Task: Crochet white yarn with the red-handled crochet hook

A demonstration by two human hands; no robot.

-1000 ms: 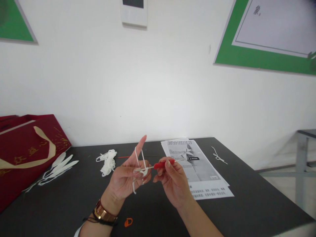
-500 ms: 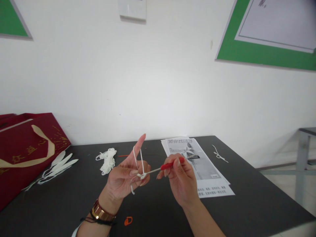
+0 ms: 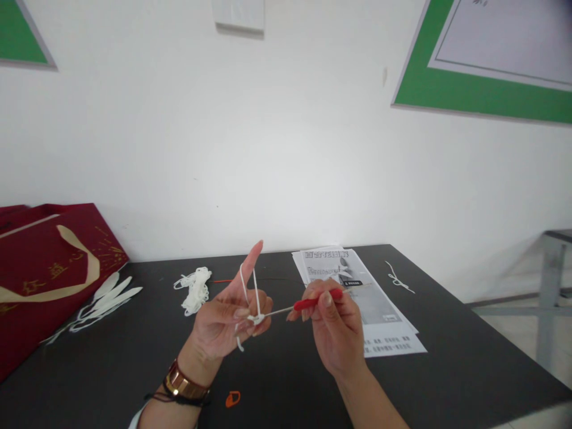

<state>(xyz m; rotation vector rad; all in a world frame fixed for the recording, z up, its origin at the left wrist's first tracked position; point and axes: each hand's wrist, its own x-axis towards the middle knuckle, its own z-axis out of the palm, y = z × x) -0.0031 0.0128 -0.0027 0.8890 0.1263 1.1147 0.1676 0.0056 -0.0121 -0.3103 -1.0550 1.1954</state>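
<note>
My left hand (image 3: 223, 322) pinches a small piece of white crochet work (image 3: 256, 319) between thumb and fingers. Its index finger points up, with white yarn (image 3: 256, 292) looped round it and running down to the piece. A short yarn tail hangs below. My right hand (image 3: 337, 328) grips the red handle of a crochet hook (image 3: 313, 301), held nearly level. The hook's metal shaft reaches left to the crochet work, where its tip is at the stitches; whether yarn is caught on it is too small to tell.
On the dark table (image 3: 286, 387) lie a white yarn bundle (image 3: 196, 291), white crocheted petals (image 3: 107, 302), an orange stitch marker (image 3: 232, 398), printed sheets (image 3: 379, 322) and a knotted white yarn piece (image 3: 397, 279). A dark red bag (image 3: 44, 268) stands left; a white wall rises behind.
My right hand and the crochet hook have moved slightly right, drawing more of the shaft away from the left fingers. My left hand has stayed almost still, still pinching the crochet work.
</note>
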